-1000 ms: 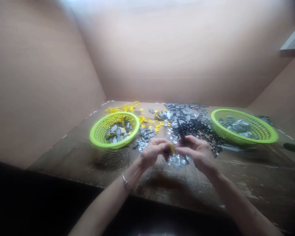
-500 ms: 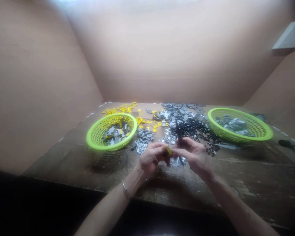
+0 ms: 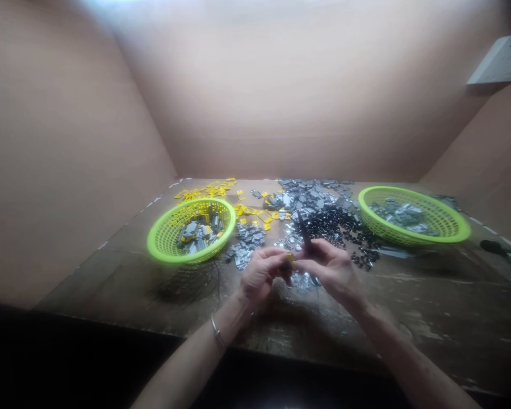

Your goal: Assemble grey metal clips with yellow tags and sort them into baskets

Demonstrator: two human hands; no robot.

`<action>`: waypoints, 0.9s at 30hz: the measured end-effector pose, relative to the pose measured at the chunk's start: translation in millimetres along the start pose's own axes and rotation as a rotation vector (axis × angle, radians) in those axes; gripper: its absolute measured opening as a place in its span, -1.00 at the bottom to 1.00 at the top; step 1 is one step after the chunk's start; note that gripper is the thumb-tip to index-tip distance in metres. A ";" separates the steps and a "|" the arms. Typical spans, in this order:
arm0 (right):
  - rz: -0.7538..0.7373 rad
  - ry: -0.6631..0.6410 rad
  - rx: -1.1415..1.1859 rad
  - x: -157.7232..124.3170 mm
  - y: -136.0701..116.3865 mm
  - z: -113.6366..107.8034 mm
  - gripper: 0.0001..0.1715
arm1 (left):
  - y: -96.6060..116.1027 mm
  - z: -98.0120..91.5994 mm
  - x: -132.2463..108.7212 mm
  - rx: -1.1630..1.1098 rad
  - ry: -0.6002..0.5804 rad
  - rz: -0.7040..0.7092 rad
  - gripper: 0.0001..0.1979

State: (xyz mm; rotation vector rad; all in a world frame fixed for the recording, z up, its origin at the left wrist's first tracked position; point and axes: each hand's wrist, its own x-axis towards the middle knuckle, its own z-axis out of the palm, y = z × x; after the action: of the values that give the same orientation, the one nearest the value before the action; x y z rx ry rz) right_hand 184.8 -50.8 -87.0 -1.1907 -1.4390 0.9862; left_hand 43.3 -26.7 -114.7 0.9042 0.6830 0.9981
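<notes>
Close together above the table's front part, my two hands meet at a small yellow-and-dark piece. My left hand pinches this piece between thumb and fingers, which cover most of it. My right hand is closed around a slim dark pen-like tool, whose upper end points up and away to the left. The right thumb and fingertip reach the piece's right side. Beneath the hands lie small silvery parts. Just beyond is a heap of small black parts.
A green basket with grey and yellow pieces stands at left; another green basket holds grey plates at right. Yellow frames and grey plates lie spread at the back. Cardboard-coloured walls enclose the table.
The piece has turned between the fingers, so less of its yellow face shows. The dark tool has tilted further left, and my right hand has shifted slightly left.
</notes>
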 end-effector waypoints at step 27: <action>-0.058 -0.511 -0.548 -1.0 5.3 -26.0 -0.73 | 5.0 -21.3 -3.6 0.299 0.131 0.023 -0.88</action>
State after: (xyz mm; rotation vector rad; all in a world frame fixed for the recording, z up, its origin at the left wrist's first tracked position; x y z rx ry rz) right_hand 211.4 -50.7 -87.5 -1.3209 -2.2400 0.9222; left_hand 22.3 -21.9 -120.0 1.1151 0.9524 0.9969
